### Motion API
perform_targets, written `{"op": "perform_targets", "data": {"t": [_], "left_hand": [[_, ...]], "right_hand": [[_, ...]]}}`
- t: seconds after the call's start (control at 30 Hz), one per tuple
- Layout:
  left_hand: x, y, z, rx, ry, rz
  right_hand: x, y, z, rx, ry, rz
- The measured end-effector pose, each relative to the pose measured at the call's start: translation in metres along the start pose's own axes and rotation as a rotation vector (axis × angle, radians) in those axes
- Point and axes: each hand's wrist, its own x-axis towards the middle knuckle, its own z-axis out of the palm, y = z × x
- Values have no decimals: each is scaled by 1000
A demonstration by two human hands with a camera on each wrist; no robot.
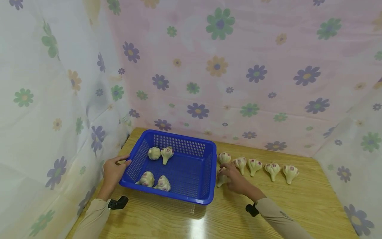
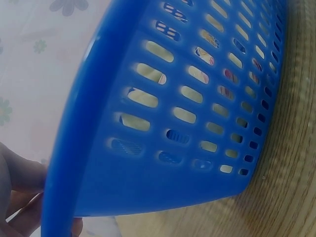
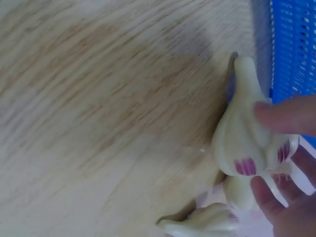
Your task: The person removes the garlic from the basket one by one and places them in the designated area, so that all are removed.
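Observation:
My left hand point(image 1: 113, 171) grips the left rim of a blue perforated plastic basket point(image 1: 191, 199); in the left wrist view its fingers point(image 2: 24, 175) bend round the rim. Inside the basket, garlic bulbs lie in two pairs, one pair point(image 1: 160, 153) toward the back and the other near the front wall. Just outside the basket's right side, my right hand point(image 1: 234, 178) holds a garlic bulb point(image 3: 242, 133) with purple patches. Its thumb point(image 3: 289, 116) presses near the neck and the fingers bend against the root end. Another garlic bulb point(image 1: 224, 157) sits right behind this one.
Several more garlic bulbs point(image 1: 255, 166) form a row to the right on the wooden table point(image 1: 298, 205), necks pointing toward me. Flower-printed cloth point(image 1: 226, 99) hangs behind the table and down both sides. The basket stands at the table's left part.

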Motion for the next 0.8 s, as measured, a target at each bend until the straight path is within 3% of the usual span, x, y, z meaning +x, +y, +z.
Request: {"op": "perform_targets", "data": {"t": [0.27,0.47,0.8], "left_hand": [[0,-1,0,2,9,11],[0,-2,0,4,10,14],[-1,0,0,-6,5,8]], "right_hand": [[-5,0,-2,67,158,124],[-3,-2,-4,125,141,167],[-3,-2,-8,126,103,143]]}}
